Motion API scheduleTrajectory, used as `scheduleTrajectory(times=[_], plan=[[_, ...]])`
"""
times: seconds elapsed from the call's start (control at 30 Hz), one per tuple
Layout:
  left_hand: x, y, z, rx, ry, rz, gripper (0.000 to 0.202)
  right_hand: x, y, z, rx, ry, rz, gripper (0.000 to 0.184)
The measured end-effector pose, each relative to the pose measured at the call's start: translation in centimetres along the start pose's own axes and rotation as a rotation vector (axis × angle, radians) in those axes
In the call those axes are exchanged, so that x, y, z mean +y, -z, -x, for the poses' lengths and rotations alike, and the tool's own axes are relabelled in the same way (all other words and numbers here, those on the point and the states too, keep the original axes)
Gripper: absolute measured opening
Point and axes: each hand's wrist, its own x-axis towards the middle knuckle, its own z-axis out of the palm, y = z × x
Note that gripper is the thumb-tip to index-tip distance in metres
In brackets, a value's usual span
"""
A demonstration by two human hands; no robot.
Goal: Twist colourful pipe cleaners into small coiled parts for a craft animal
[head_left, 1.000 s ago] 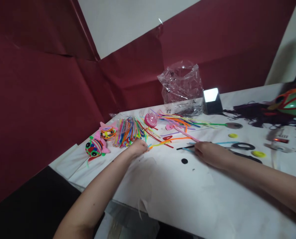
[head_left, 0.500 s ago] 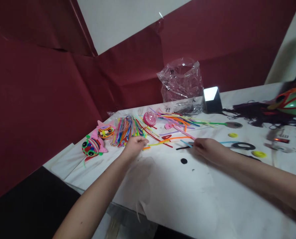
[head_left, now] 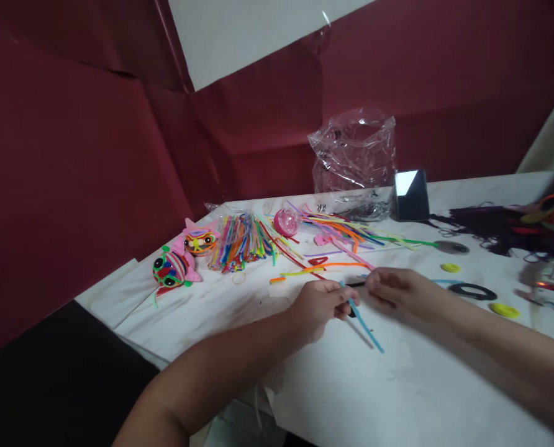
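My left hand (head_left: 326, 304) is closed, pinching a light blue pipe cleaner (head_left: 367, 332) that slants down to the right. Close on its right is my right hand (head_left: 393, 287), fingers curled together; whatever they hold, if anything, is hidden. A black strip (head_left: 355, 284) and the end of a pink pipe cleaner (head_left: 351, 249) reach its fingertips. Partly behind my left fingers lies a black disc (head_left: 352, 313). Orange and yellow pipe cleaners (head_left: 326, 267) lie just beyond both hands, with a short orange piece (head_left: 277, 280) farther left.
Two decorated fish-like ornaments (head_left: 172, 268) sit at the left, beside a bundle of coloured pipe cleaners (head_left: 242, 242). Behind stand a clear plastic bag (head_left: 351, 155) and a phone (head_left: 411, 195). A black ring (head_left: 471, 291) and yellow discs (head_left: 505, 309) lie at right.
My left hand has moved right, toward my right hand, and now holds the light blue pipe cleaner. My right hand stays near the same spot. The view has shifted slightly.
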Motion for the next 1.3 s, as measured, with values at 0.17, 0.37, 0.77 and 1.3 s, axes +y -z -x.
scheduleTrajectory(times=[0.17,0.37,0.77,1.3], plan=[[0.1,1.0,-0.7,0.053,0.041,0.118,0.028,1.2,4.7,-1.3,0.36,-0.055,0.296,0.02],[0.8,1.4,-0.2,0.035,0.054,0.15,0.024,1.4,4.8,-1.1,0.377,-0.062,0.635,0.023],[0.0,0.6,1.2,-0.152,0.109,0.056,0.029,-1.2,1.4,-6.4,0.106,0.3,1.019,0.027],[0.0,0.8,1.4,-0.166,0.134,0.096,0.037,-2.0,3.8,-8.4,0.584,0.099,0.462,0.013]])
